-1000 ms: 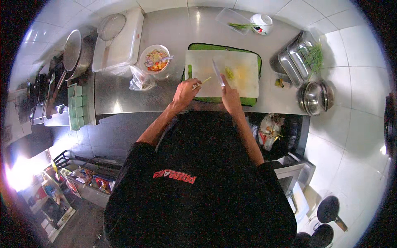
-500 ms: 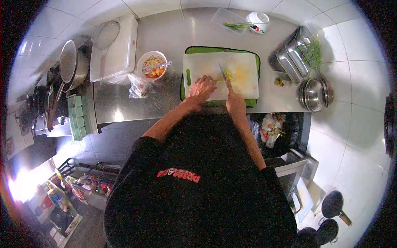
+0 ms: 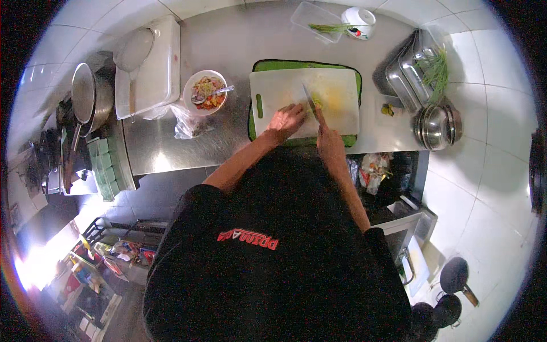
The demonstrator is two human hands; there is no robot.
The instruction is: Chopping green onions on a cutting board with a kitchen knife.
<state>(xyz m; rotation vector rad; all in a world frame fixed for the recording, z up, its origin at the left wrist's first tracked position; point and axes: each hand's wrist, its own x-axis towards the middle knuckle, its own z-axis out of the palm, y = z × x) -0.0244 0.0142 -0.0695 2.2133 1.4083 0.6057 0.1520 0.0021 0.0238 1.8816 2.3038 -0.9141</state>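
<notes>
A kitchen knife [image 3: 310, 98] is gripped by its handle in my right hand [image 3: 331, 141], its blade slanting up and left over a white cutting board [image 3: 273, 85]. Just right of the blade lie small yellow-green chopped pieces [image 3: 318, 102]. My left hand [image 3: 288, 119] rests on the board left of the knife, fingers curled and closed close to the blade. Whatever they press down is hidden beneath them. Under the white board, a green board [image 3: 307, 64] with a dark edge shows around the sides.
Left on the steel counter [image 3: 228, 40] stand a bowl of chopped food [image 3: 208, 94] with a spoon, a plastic bag [image 3: 191, 122] and a white tray [image 3: 171, 62]. Rightward are metal containers [image 3: 407, 80] and steel bowls [image 3: 436, 128]. An upturned white bowl [image 3: 360, 23] sits behind.
My left hand has moved slightly toward the knife, its fingers more tightly curled. The knife handle has swung a little right and nearer me. The whole view has shifted slightly.
</notes>
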